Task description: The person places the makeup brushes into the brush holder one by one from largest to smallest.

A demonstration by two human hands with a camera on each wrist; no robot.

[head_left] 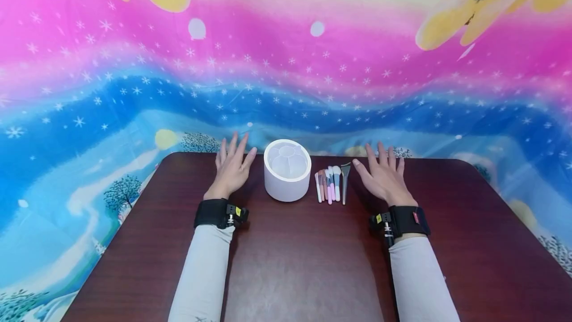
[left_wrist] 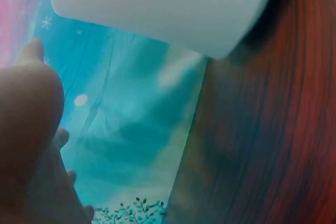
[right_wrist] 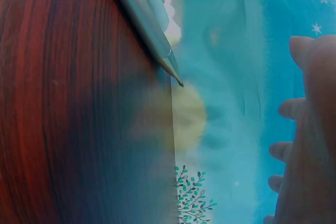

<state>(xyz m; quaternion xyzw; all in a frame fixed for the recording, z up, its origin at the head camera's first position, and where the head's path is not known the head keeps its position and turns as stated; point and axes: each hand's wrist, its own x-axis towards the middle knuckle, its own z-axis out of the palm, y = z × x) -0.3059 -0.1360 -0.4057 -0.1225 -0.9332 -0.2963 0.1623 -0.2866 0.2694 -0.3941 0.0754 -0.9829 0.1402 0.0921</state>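
A round white organizer (head_left: 287, 188) with a slanted top and several inner compartments stands near the table's far edge. Just left of it is my left hand (head_left: 231, 173), fingers spread and holding nothing. To the organizer's right, several makeup brushes (head_left: 329, 185) lie side by side, one with a dark fan-shaped head (head_left: 345, 168) at the right end. My right hand (head_left: 382, 178) is right of these brushes, fingers spread, with nothing in it. The left wrist view shows the organizer's white wall (left_wrist: 157, 9) beside my thumb; the right wrist view shows a brush handle or head (right_wrist: 144, 22).
The dark reddish-brown table (head_left: 304, 272) has rounded far corners. Behind it hangs a pink and blue cloth (head_left: 277, 63) with printed snowflakes, close against the far edge. Black straps with small cameras (head_left: 214, 213) circle both wrists.
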